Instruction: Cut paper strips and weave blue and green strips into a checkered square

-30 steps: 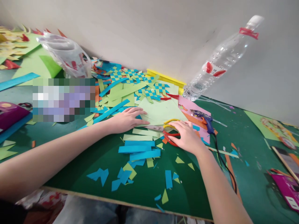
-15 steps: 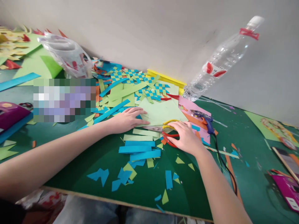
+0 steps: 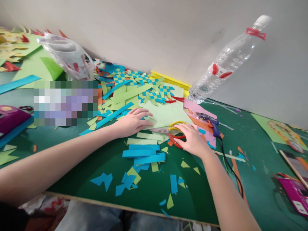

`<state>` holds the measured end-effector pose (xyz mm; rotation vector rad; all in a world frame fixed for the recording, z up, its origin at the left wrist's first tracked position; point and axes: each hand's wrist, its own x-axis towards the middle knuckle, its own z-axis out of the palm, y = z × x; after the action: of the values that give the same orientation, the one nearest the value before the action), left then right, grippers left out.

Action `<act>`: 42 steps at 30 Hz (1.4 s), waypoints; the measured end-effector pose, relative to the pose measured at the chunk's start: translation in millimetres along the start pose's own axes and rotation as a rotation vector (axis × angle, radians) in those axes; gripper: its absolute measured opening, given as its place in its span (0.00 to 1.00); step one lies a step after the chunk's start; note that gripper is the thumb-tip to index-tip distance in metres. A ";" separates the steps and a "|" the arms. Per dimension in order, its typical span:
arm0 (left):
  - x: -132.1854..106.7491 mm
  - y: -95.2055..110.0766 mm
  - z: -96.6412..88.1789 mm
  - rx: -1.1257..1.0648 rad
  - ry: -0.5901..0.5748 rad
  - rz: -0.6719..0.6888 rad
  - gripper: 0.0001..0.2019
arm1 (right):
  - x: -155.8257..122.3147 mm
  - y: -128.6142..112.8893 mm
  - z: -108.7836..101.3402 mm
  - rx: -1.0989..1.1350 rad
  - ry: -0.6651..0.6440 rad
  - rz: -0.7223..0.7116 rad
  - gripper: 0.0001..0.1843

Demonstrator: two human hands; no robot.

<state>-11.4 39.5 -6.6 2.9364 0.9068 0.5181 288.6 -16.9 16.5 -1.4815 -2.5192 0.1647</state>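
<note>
A pale green sheet of paper (image 3: 168, 114) lies in the middle of the worktop. My left hand (image 3: 133, 122) holds its left edge, the fingers reaching over the sheet and the thumb mostly hidden. From the right, my right hand (image 3: 192, 138) grips scissors (image 3: 173, 132) with one yellow and one red handle. Their metal blades point left along the sheet's near edge, toward my left fingers; how far the blades are parted is hard to see. Just below lie pale green strips (image 3: 141, 141) and blue paper strips (image 3: 149, 158).
Behind the sheet are woven blue-and-green paper pieces (image 3: 154, 96) and loose strips. A plastic bottle (image 3: 221, 69) stands by the wall. At right lies a blue glue gun (image 3: 215, 128) with its cord. A plastic bag (image 3: 69, 57) stands back left. Scraps (image 3: 127, 181) litter the green worktop (image 3: 79, 170).
The scissors and my right hand have shifted slightly right. My left fingers have moved a little over the sheet's edge. The rest looks the same.
</note>
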 end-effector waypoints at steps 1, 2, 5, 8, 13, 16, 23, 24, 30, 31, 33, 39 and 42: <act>-0.3 -1.4 -1.1 -0.011 0.003 0.013 0.15 | -0.1 0.4 0.1 -0.002 -0.003 0.000 0.19; -0.8 -3.0 -2.2 -0.023 -0.006 0.026 0.15 | -0.1 0.7 0.2 -0.005 -0.004 0.001 0.19; -3.4 -8.2 -3.3 -0.060 -0.045 0.059 0.16 | -0.3 0.9 0.4 -0.017 -0.007 0.007 0.19; -5.4 -11.1 -1.9 -0.062 -0.065 0.055 0.17 | -0.3 0.1 0.4 -0.029 -0.020 0.006 0.19; -5.6 -11.1 -0.7 -0.053 -0.087 0.044 0.18 | -1.0 -2.6 -0.8 -0.056 -0.048 0.003 0.19; -5.2 -10.7 -1.2 -0.050 -0.102 0.034 0.18 | -1.3 -3.0 -2.2 -0.066 -0.052 -0.001 0.19; -5.1 -9.3 -2.1 -0.029 -0.124 0.011 0.18 | -1.1 -1.4 -2.3 -0.049 -0.062 -0.008 0.19; -5.1 -9.1 -2.1 -0.024 -0.124 0.012 0.18 | -1.0 -1.6 -1.4 -0.045 -0.058 -0.010 0.19; -5.9 -9.4 -1.4 0.008 -0.134 0.014 0.18 | -0.5 -2.3 1.6 -0.045 -0.031 -0.032 0.19; -6.1 -9.4 -1.3 0.013 -0.141 0.010 0.18 | -0.7 -1.9 1.1 -0.043 -0.037 -0.034 0.19; -6.4 -8.9 -1.6 0.017 -0.158 0.003 0.19 | -1.2 -1.2 -0.2 -0.037 -0.052 -0.034 0.19; -6.4 -6.3 -3.3 0.001 -0.204 -0.025 0.22 | -0.8 -7.3 -0.2 -0.027 -0.050 -0.017 0.18; -6.3 -6.3 -3.3 -0.010 -0.207 -0.033 0.23 | 0.2 -12.4 0.6 -0.031 -0.042 -0.011 0.18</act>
<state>-20.8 41.0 -6.3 2.8913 0.9222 0.2111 277.8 -22.8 18.5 -1.4906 -2.5734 0.1572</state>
